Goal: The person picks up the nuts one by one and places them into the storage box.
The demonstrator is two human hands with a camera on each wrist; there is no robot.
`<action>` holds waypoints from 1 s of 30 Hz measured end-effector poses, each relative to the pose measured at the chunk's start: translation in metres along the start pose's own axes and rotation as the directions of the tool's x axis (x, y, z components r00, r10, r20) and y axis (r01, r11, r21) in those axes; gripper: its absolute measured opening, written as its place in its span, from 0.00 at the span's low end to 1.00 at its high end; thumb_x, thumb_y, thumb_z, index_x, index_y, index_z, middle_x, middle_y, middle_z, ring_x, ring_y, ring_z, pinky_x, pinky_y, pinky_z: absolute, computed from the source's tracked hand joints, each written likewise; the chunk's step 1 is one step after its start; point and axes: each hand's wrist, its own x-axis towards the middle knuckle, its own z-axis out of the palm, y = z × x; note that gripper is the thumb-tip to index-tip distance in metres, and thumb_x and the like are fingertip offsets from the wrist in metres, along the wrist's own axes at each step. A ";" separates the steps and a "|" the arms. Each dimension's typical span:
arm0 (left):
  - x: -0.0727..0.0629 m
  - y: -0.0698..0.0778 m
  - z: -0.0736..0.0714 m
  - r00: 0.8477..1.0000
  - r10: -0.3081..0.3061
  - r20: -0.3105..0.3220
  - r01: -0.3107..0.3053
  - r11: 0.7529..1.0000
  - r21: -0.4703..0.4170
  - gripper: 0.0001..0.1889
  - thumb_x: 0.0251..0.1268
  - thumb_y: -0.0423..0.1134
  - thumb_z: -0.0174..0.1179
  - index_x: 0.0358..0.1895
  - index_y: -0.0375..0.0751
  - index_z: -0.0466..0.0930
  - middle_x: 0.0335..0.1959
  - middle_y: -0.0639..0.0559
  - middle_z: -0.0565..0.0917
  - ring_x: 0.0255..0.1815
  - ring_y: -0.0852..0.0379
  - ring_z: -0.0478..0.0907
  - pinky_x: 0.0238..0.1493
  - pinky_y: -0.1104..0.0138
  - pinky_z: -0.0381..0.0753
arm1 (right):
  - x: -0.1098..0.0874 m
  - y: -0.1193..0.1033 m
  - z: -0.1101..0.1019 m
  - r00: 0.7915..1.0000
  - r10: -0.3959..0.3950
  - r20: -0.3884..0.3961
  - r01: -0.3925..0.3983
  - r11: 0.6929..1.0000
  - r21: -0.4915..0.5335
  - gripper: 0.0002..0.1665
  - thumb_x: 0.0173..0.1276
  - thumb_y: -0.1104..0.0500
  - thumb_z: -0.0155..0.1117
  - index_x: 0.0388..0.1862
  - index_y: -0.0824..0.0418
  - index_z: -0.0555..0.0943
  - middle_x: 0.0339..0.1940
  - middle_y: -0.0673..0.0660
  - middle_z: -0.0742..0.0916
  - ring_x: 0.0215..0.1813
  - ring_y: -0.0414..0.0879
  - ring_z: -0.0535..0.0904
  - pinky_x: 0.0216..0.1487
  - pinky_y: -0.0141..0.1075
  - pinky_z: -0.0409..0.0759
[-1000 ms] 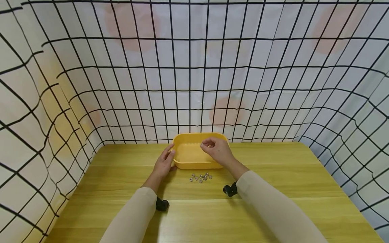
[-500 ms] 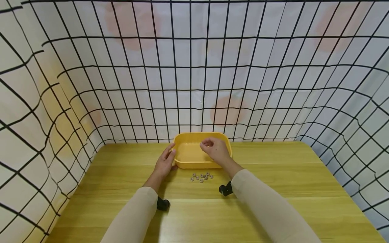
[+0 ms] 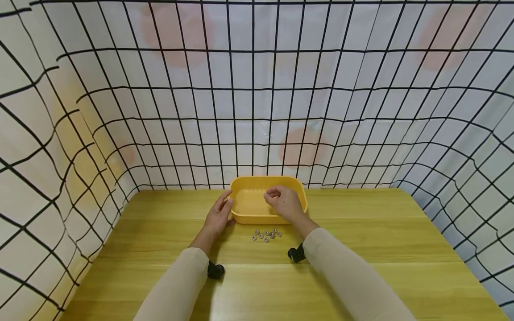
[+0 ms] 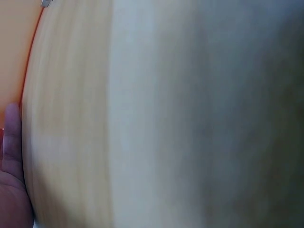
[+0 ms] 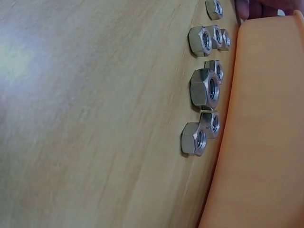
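- left hand (image 3: 217, 217): fingers extended, touching the yellow tray (image 3: 257, 219)
- right hand (image 3: 286, 204): fingertips together above the tray; cannot tell if grasping anything
- metal nuts (image 5: 198, 90): on the desk (image 3: 361, 245), near the tray

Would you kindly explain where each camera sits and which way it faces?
Head: worn there, facing forward and down at tray, nuts and table; left hand, right hand and sleeves show.
Left wrist: worn there, facing table and tray edge; the left hand partly shows.
Right wrist: worn there, facing nuts and tray; fingers show, apparently the left hand's.
Head and right wrist views share nuts and tray.
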 end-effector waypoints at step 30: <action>-0.002 0.008 -0.001 0.999 -0.031 0.018 0.032 0.999 -0.035 0.25 0.83 0.51 0.49 0.78 0.62 0.63 0.77 0.39 0.65 0.71 0.37 0.71 0.47 0.57 0.89 | 0.001 0.001 0.002 1.000 0.016 0.006 -0.016 0.996 -0.091 0.10 0.72 0.47 0.68 0.44 0.50 0.86 0.42 0.50 0.89 0.40 0.45 0.82 0.37 0.33 0.79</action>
